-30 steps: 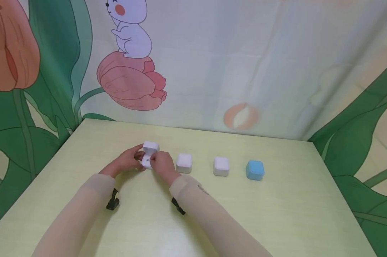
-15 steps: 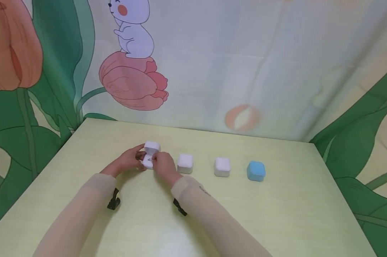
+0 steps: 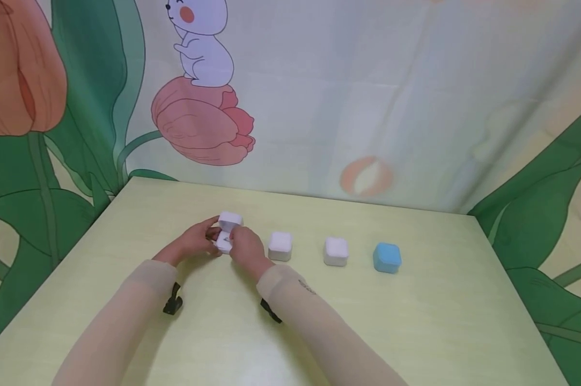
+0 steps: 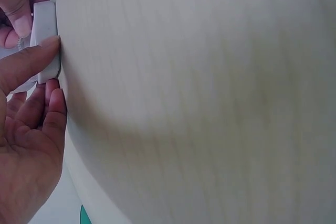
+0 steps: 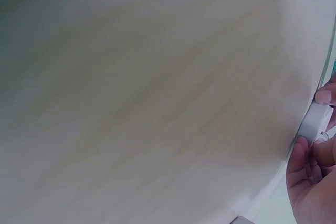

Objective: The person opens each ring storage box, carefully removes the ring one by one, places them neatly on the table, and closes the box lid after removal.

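Left of centre, left hand (image 3: 192, 239) grip clamps open white box (image 3: 230, 220), likely steadying it, while right hand (image 3: 248, 248) grip pinches small ring (image 4: 20, 43).

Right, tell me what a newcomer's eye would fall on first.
Probably the white cartoon animal perched on a pink tulip, upper left on the head view's backdrop. On the table, the blue box likely stands out at the row's right end. Then, at the left end, the open white box, gripped by the left hand, with the right hand at a ring.
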{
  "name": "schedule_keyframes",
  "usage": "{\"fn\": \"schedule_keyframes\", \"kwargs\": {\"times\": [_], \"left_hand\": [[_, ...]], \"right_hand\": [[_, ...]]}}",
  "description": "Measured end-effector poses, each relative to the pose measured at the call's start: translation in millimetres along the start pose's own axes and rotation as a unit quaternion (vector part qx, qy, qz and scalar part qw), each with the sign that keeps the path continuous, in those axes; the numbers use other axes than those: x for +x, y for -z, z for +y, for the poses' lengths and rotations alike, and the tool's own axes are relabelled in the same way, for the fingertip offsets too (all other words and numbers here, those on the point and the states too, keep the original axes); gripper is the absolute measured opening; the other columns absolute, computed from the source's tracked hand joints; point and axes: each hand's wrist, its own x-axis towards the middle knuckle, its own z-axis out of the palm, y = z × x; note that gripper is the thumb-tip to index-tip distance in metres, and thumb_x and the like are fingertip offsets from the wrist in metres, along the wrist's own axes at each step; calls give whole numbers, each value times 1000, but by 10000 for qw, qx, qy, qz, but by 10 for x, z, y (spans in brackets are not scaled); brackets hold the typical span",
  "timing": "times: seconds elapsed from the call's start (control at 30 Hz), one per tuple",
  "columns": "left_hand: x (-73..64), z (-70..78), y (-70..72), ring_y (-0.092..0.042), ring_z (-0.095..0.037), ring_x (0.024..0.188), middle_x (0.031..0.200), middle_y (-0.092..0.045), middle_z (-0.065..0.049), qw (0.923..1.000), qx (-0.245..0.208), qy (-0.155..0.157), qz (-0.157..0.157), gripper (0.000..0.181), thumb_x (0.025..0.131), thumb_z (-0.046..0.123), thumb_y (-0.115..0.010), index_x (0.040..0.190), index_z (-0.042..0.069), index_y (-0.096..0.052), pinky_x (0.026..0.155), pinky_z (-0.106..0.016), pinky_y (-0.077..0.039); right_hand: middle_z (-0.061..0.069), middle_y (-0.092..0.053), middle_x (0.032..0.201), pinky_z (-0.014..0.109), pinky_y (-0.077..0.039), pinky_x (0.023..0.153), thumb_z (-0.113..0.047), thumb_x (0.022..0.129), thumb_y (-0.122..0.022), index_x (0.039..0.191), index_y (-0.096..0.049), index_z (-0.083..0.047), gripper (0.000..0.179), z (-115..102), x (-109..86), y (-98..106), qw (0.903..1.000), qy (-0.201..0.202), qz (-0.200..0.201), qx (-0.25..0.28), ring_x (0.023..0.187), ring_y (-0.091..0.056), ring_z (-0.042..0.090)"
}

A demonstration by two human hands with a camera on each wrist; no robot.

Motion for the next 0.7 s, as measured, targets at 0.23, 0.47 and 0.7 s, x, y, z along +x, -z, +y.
{"fn": "schedule_keyframes", "kwargs": {"times": [0.23,0.47,0.7], "left_hand": [[10,3,-5,-49,-42,137,160,-36,-32,10000,-7,34,-20,100,84,-6,-72,163,0,-11,118,-53,-42],[16,-12,-6,-49,-43,139,159,-37,-32,10000,-75,1,-39,100,84,-7,-71,163,0,-11,116,-51,-44],[21,-6,-3,-49,-43,139,159,-37,-31,10000,-76,-40,-31,99,84,-7,-71,163,-1,-12,117,-52,-43]], "right_hand": [[7,-74,105,27,-56,78,-7,91,-70,111,-67,-8,21,-25,-14,37,9998,-37,-90,-199,90,-68,18],[7,-74,105,28,-56,78,-7,91,-69,112,-66,-7,21,-39,-44,69,9995,55,-86,-296,90,-68,18],[8,-74,106,28,-57,79,-7,93,-68,114,-64,-7,22,-32,-50,68,9995,95,-63,-308,93,-69,19]]}}
